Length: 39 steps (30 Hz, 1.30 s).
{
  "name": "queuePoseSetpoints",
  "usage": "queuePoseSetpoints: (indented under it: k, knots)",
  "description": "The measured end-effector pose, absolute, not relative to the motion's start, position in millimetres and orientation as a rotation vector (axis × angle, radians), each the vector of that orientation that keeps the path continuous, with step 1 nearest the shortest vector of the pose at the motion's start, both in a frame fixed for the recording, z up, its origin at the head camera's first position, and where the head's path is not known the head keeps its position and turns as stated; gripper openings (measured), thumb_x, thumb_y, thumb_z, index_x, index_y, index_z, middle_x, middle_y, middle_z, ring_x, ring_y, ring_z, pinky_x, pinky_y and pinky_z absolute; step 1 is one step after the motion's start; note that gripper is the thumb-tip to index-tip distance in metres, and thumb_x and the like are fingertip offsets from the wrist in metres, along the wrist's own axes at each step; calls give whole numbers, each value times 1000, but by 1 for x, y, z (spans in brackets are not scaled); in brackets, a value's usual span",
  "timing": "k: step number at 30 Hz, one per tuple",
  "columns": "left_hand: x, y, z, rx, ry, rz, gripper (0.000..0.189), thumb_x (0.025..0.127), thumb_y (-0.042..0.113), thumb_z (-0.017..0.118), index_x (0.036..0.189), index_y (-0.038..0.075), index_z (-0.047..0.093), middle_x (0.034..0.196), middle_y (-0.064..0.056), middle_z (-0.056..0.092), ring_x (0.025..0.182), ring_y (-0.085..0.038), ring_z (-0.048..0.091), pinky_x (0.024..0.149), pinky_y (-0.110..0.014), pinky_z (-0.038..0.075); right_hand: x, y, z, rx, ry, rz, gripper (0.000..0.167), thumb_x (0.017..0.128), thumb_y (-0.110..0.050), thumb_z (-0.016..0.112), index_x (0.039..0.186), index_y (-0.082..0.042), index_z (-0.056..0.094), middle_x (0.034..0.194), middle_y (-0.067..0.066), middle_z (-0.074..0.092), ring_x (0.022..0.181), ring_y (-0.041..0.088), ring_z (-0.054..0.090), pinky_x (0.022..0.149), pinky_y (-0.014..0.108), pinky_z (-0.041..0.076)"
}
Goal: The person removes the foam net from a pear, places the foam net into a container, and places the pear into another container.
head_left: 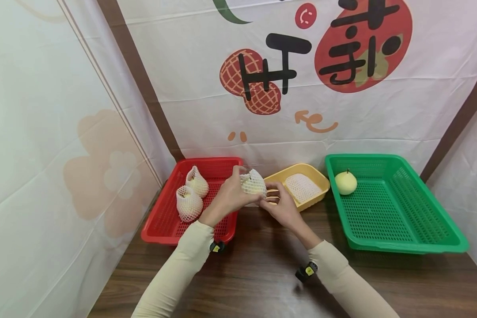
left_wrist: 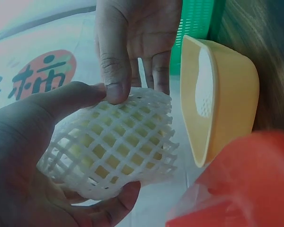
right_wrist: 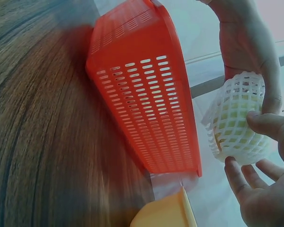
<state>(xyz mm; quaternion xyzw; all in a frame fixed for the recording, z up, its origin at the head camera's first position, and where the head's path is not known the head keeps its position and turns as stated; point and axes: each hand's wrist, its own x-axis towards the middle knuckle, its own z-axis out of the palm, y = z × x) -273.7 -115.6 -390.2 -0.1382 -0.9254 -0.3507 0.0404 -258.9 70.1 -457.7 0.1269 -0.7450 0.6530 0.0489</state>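
A pale yellow pear in a white foam net sleeve [head_left: 253, 182] is held up between both hands, above the table and between the red and yellow containers. My left hand [head_left: 231, 193] grips it from the left, thumb and fingers on opposite sides, as the left wrist view shows. From the other end my right hand [head_left: 283, 208] holds the netted pear [right_wrist: 237, 120], its thumb [right_wrist: 267, 124] pressing the mesh and its fingertips at the lower end. Pale flesh shows through the mesh [left_wrist: 118, 142].
Two netted pears [head_left: 189, 204] sit in a red basket [head_left: 151, 229] at left. A yellow basket [head_left: 323, 174] behind the hands holds flattened white foam netting [head_left: 302, 187]. At right, a green basket [head_left: 405, 245] contains one bare pear [head_left: 346, 183]. A printed cloth [head_left: 191, 110] hangs behind.
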Motion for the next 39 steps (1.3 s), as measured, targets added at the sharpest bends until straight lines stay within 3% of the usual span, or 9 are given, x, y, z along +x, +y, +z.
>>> queuePoseSetpoints:
  k: [3,12,21,26,34,39]
  knots:
    - [-272,-113,-392,-387,-2821,-1101,95,75,44,94,145,10,39,122,-17,69,103,-31,69,87,-45,61,-259,73,-459,369,-2269,1999,56,91,-3,82,139,1,54,138,22,59,122,41,65,103,43,59]
    - [-269,-109,-395,-395,-2814,-1148,90,74,51,94,141,11,48,120,-12,70,100,-27,69,86,-46,61,-255,83,-459,339,-2277,1984,56,93,-4,81,142,0,53,140,21,59,124,40,64,101,33,59]
    - [-264,-108,-405,-585,-2712,-1287,80,79,35,95,142,11,54,129,-10,69,115,-26,66,101,-47,57,-248,96,-458,341,-2265,2017,62,93,-12,84,144,-2,51,139,20,58,124,36,64,92,22,59]
    - [-262,-106,-410,-595,-2662,-1349,80,79,30,96,145,10,55,134,-10,67,120,-27,65,106,-49,55,-244,100,-459,333,-2269,2018,62,93,-13,84,144,-1,51,139,20,57,126,38,62,95,24,58]
    - [-254,-101,-420,-601,-2603,-1376,77,79,32,96,143,13,58,129,-6,68,116,-24,64,99,-43,55,-234,108,-460,346,-2273,2035,60,95,-11,81,145,0,49,140,21,55,126,38,60,95,23,57]
    - [-246,-96,-426,-606,-2555,-1363,77,79,33,95,144,13,59,133,-6,68,118,-23,64,101,-45,55,-226,112,-459,348,-2279,2022,60,96,-10,80,146,1,49,140,23,55,126,39,61,93,22,58]
